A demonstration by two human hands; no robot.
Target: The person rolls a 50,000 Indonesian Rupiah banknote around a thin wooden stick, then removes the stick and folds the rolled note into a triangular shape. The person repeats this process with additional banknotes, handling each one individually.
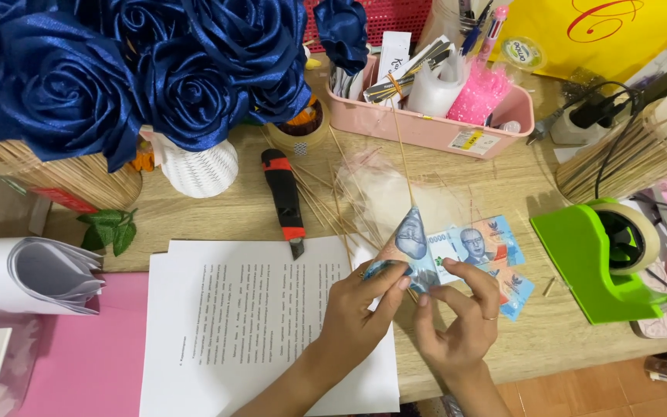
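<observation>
Banknote (413,245), folded to a cone on a thin wooden skewer (401,147), is being pinched at its lower edge over the desk (503,185) by left hand (360,305) and right hand (457,313), fingertips keeping the fold tight, best gripping near the stick so it isn't slipping.
</observation>
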